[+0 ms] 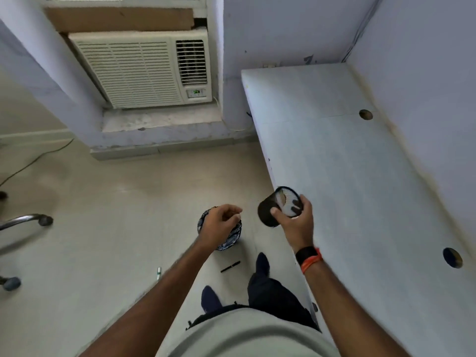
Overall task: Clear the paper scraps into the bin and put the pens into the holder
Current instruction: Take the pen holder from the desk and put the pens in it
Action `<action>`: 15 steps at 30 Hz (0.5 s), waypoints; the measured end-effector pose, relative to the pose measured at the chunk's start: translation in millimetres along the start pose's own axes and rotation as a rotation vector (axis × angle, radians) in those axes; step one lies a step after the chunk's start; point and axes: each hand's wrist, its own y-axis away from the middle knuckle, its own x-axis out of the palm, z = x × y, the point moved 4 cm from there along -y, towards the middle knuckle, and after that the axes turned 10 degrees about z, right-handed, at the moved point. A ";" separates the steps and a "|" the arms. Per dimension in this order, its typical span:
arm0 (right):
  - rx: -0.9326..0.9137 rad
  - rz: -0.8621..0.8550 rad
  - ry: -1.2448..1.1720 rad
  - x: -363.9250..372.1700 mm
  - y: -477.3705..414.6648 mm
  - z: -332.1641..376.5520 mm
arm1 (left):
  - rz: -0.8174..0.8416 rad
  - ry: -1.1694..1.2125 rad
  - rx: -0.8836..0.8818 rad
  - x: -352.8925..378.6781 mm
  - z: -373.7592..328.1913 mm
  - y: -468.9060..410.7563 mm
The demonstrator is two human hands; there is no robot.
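The pale tiled floor (116, 215) carries a blue patterned bin (229, 244). A black pen (230, 266) lies near the bin's 6 o'clock, and a green-and-white pen (159, 273) lies farther off at its 8 o'clock. Chair casters (45, 220) stand at its 9 o'clock. At 3 o'clock, the white desk (347, 163) has two round cable holes (365, 114).

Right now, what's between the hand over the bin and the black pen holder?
Nothing: the head view shows only bare floor between the left hand and the pen holder.
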 end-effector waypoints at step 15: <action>-0.156 0.398 0.128 61.1 193.6 -37.4 | -0.216 0.068 -0.151 6.2 85.6 197.1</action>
